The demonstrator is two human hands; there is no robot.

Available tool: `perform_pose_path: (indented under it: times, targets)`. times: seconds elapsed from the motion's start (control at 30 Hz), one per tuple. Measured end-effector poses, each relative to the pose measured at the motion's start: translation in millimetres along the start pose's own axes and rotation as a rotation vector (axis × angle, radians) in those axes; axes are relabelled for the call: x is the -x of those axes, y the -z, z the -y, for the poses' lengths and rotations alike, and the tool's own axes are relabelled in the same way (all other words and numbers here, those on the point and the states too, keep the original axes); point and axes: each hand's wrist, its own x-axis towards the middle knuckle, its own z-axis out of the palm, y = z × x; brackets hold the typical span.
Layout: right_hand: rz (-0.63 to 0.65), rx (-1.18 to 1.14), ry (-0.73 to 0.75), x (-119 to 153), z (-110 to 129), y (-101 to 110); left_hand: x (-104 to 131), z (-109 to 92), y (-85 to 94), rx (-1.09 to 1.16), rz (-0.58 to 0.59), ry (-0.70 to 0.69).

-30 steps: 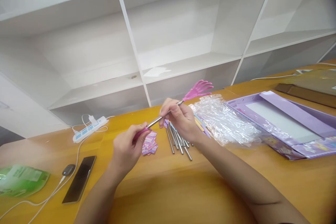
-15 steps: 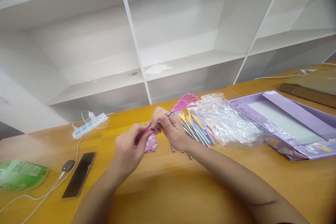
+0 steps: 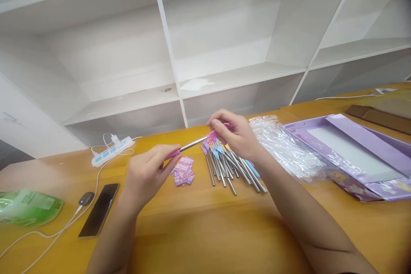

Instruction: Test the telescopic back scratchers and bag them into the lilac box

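My left hand (image 3: 146, 175) is closed around the pink handle of a back scratcher (image 3: 193, 143), a thin metal rod with a pink hand-shaped head. At the other end, my right hand (image 3: 236, 136) grips that pink head, partly hiding it. The rod runs bare between both hands, tilted up to the right, above the table. Below it lies a pile of metal back scratcher rods (image 3: 224, 171) with purple, blue and yellow hand-shaped heads. Coloured handles (image 3: 253, 168) show partly behind my right wrist. Beside the pile are small pink printed cards (image 3: 184, 173).
Clear plastic bags (image 3: 282, 150) lie right of the pile, against an open purple box (image 3: 353, 180). On the left are a phone (image 3: 99, 210), a power strip (image 3: 112, 152), white cables (image 3: 69, 224) and a green pack (image 3: 30, 207). White shelving (image 3: 224, 90) stands behind the table (image 3: 205, 231).
My right hand has moved from the rod's middle, up and right, onto the pink head. More bare rod shows between the hands. My left hand has shifted slightly left, keeping the handle.
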Motion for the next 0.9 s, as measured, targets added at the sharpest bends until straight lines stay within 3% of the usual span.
perform_pose_path:
  times: [0.1,0.23,0.63,0.9]
  targets:
    - [0.130,0.000,-0.056,3.9,3.6,-7.5,-0.8,3.5,1.5,-0.006,-0.014,-0.048]
    - [0.199,-0.074,-0.049,7.8,2.6,-20.7,0.9,4.4,0.4,-0.004,-0.006,-0.087]
    - [0.213,-0.109,0.024,13.6,6.1,-31.2,5.2,-3.3,-3.2,-0.001,-0.068,-0.099]
    - [0.224,-0.075,0.019,16.2,8.4,-34.6,5.8,0.7,-4.2,-0.008,-0.046,-0.125]
